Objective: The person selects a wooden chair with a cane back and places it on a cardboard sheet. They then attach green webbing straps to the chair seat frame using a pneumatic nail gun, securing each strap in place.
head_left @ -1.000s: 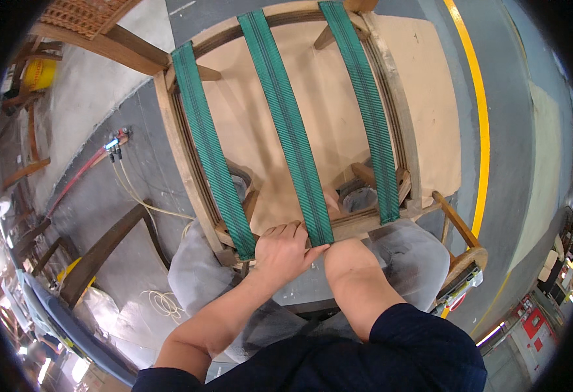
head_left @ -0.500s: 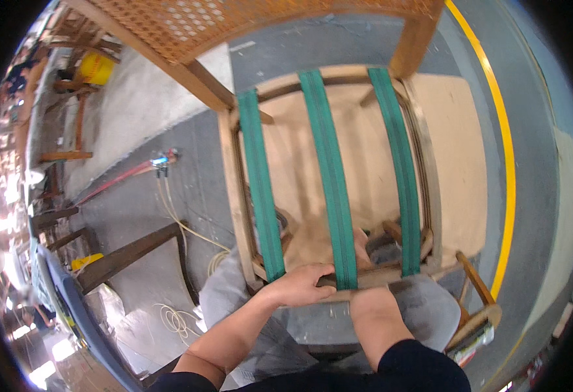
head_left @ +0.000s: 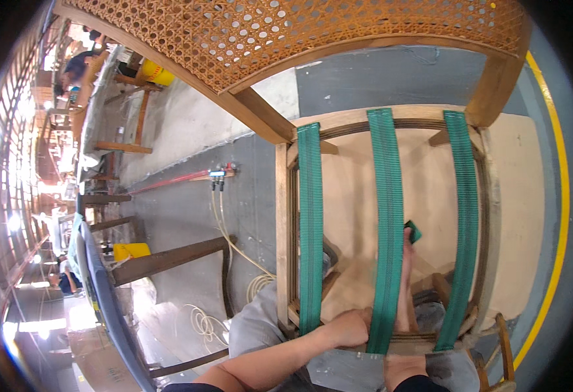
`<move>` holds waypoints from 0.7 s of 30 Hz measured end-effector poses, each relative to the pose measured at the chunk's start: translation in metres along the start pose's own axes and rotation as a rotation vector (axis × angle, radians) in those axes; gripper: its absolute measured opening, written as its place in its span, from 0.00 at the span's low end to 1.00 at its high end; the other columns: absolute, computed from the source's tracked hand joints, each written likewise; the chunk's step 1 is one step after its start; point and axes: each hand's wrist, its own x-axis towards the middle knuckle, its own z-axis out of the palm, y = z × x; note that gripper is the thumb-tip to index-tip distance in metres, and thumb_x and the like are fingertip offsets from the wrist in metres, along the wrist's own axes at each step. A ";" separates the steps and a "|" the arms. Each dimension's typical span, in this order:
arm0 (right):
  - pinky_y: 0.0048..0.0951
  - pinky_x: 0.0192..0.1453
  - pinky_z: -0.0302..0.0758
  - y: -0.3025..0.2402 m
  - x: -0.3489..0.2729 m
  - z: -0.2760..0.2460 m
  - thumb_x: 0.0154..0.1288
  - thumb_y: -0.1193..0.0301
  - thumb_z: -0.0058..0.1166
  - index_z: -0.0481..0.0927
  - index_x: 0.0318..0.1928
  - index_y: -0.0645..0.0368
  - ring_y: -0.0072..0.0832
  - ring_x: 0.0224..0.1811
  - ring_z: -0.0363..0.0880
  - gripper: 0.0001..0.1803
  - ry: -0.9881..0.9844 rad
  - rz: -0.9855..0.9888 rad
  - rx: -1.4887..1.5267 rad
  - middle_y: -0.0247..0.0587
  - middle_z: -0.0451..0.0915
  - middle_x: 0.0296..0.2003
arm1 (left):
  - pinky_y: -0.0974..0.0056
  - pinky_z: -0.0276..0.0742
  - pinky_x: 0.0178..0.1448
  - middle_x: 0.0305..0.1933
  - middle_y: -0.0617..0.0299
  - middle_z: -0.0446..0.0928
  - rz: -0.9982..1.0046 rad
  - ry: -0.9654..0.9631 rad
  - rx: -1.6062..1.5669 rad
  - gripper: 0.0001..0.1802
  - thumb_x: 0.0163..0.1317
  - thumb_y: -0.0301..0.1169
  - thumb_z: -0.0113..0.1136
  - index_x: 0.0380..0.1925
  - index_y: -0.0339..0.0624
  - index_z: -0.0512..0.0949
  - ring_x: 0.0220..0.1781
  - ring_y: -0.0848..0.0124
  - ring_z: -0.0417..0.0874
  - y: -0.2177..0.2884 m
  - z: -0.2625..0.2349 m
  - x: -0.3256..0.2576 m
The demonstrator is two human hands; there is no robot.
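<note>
In front of me stands a wooden chair frame (head_left: pixel 282 215) with an open seat. Three green webbing straps run front to back across it: a left strap (head_left: pixel 310 222), a middle strap (head_left: pixel 383 196) and a right strap (head_left: pixel 463 215). My left hand (head_left: pixel 350 328) is closed at the front rail, against the near end of the middle strap; its fingertips are hidden. My right arm passes beneath the front rail. Below strap level, my right hand (head_left: pixel 407 261) shows between the middle and right straps, with a short green webbing end (head_left: pixel 414 232) at its fingers.
The cane backrest (head_left: pixel 260 46) rises at the far side. A tan board (head_left: pixel 515 196) lies under the chair. To the left are pale coiled hoses (head_left: pixel 260 285), a dark wooden frame piece (head_left: pixel 175 260) and a yellow container (head_left: pixel 131 251). A yellow floor line (head_left: pixel 557 144) curves along the right.
My right hand, mostly hidden below the front rail before, now reaches farther under the seat with a green webbing end. My left hand has curled tighter. The view has shifted, placing the chair lower and farther right.
</note>
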 end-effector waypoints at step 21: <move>0.34 0.33 0.79 0.003 -0.131 -0.071 0.83 0.50 0.48 0.82 0.53 0.61 0.28 0.33 0.83 0.25 0.214 0.419 -0.731 0.40 0.84 0.37 | 0.51 0.82 0.42 0.40 0.53 0.88 -0.048 0.018 0.124 0.20 0.64 0.42 0.62 0.42 0.35 0.87 0.38 0.62 0.87 -0.007 -0.010 -0.013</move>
